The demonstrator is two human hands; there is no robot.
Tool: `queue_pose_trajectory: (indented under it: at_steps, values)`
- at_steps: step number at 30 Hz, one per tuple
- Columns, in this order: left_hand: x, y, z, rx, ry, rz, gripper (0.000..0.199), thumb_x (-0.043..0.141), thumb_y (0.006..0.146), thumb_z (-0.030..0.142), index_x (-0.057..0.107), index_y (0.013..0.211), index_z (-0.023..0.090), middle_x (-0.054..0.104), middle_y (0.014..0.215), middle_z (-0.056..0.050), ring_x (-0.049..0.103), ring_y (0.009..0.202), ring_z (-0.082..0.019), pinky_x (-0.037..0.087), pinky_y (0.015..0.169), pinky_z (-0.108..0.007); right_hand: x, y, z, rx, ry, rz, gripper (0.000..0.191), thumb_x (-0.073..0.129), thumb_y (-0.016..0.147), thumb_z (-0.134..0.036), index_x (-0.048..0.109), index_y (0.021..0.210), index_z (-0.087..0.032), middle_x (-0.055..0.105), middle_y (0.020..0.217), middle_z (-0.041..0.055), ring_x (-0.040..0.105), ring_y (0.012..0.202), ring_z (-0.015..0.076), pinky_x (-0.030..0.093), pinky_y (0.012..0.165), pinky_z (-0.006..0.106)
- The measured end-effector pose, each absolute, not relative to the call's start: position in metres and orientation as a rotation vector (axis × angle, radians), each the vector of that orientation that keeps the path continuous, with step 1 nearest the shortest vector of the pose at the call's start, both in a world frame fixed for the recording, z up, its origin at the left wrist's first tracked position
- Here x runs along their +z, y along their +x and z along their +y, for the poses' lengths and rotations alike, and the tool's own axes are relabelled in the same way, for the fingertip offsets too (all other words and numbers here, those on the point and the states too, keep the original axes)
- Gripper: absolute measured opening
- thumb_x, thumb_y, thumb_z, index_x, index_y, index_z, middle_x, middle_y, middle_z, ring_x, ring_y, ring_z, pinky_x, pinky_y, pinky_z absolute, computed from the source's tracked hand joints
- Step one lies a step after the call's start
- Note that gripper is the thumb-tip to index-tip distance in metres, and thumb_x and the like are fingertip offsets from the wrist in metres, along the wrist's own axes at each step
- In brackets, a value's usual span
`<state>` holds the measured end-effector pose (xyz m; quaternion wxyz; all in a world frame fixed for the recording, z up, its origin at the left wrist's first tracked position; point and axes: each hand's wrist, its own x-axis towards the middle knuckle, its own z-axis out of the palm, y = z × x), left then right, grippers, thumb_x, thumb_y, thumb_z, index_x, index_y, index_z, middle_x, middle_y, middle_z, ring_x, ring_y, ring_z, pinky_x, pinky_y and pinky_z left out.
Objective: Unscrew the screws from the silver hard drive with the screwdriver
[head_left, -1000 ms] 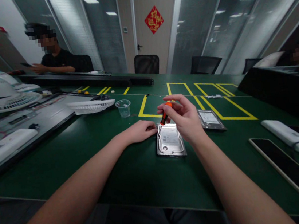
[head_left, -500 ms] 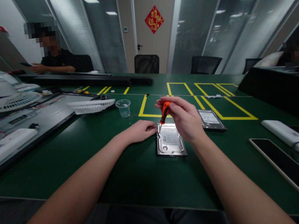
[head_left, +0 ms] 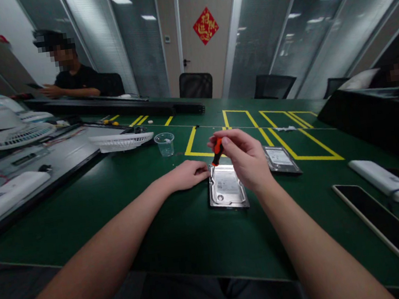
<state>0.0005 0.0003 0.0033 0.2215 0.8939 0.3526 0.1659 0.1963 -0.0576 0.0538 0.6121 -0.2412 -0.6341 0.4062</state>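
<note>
A green surface (head_left: pixel 155 258) carries a hard drive (head_left: pixel 229 189) near its front edge. Clockwise around that drive lie yellow tape outlines (head_left: pixel 237 111) at twelve to two o'clock, a second drive (head_left: pixel 282 159) toward two, a white device (head_left: pixel 387 180) at three, a phone (head_left: pixel 385 220) toward four and a clear cup (head_left: pixel 165 145) past ten.

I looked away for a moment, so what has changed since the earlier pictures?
The right hand has shifted its fingers on the screwdriver, whose handle top has swung slightly left, so it stands a little more upright. Nothing was visibly taken up or let go. The left hand and the hard drive it is beside look unmoved.
</note>
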Motion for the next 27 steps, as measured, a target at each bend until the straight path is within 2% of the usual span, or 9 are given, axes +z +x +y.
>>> queue_pose_trajectory:
  at_steps: [3,6,14,22,27]
  values:
    - [0.0030,0.0001,0.0003,0.462,2.462,0.963,0.030,0.053,0.099,0.043,0.071,0.102,0.019,0.074,0.095,-0.005,0.064,0.080,-0.019,0.043,0.071,-0.029,0.0530,0.1960,-0.0565,0.999,-0.543,-1.434,0.021,0.057,0.098,-0.028,0.074,0.109,-0.029,0.075,0.117,0.0037,0.072,0.112,0.0227,0.054,0.108,0.049]
    - [0.0024,-0.0001,0.0005,0.468,2.454,0.963,0.030,0.053,0.099,0.043,0.070,0.102,0.018,0.074,0.095,-0.006,0.064,0.080,-0.020,0.043,0.070,-0.029,0.0526,0.1956,-0.0562,1.004,-0.548,-1.446,0.020,0.058,0.098,-0.031,0.073,0.110,-0.029,0.075,0.117,0.0034,0.072,0.113,0.0227,0.053,0.109,0.049]
    - [0.0009,0.0002,0.0019,0.475,2.462,0.969,0.030,0.053,0.098,0.045,0.069,0.098,0.019,0.073,0.093,-0.006,0.064,0.079,-0.020,0.043,0.070,-0.030,0.0544,0.1954,-0.0586,0.882,-0.601,-1.502,0.017,0.071,0.091,-0.033,0.067,0.108,-0.030,0.073,0.106,0.0017,0.072,0.102,0.0207,0.058,0.099,0.044]
    - [0.0003,-0.0007,0.0024,0.477,2.453,0.969,0.030,0.053,0.098,0.045,0.069,0.098,0.019,0.073,0.093,-0.005,0.064,0.079,-0.019,0.042,0.070,-0.029,0.0543,0.1963,-0.0582,0.811,-0.633,-1.535,0.018,0.070,0.092,-0.031,0.072,0.109,-0.030,0.073,0.104,0.0023,0.070,0.101,0.0201,0.057,0.098,0.043]
    - [0.0004,-0.0005,0.0020,0.479,2.466,0.961,0.030,0.053,0.099,0.043,0.070,0.100,0.018,0.073,0.093,-0.006,0.064,0.079,-0.019,0.043,0.070,-0.029,0.0525,0.1957,-0.0558,0.934,-0.592,-1.490,0.018,0.062,0.097,-0.032,0.072,0.111,-0.032,0.074,0.114,0.0022,0.070,0.111,0.0215,0.054,0.107,0.047]
